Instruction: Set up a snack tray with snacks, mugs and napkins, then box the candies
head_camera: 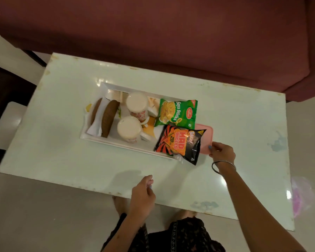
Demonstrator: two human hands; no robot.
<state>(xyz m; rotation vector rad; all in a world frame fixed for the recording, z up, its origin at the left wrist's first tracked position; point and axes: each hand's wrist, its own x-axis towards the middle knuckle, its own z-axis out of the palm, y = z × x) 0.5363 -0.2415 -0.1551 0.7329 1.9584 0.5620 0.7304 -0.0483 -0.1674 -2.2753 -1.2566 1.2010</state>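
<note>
the pink box [205, 140] is lying on the bench [62, 142] toward its right half, just beside the right end of the white tray [120, 143] and partly hidden under the black and orange snack packet [180, 143]. the right hand [221, 151] is pinching the box's near right corner between fingers and thumb. a green snack packet [177, 112] is lying on the tray's right end, two white mugs [133, 117] are standing in its middle, and brown snacks with a white napkin [96, 122] are filling its left end. the left hand [143, 195] is hovering over the bench's near edge, fingers loosely curled, grasping nothing. a maroon sofa [153, 33] is sitting beyond the far edge.
</note>
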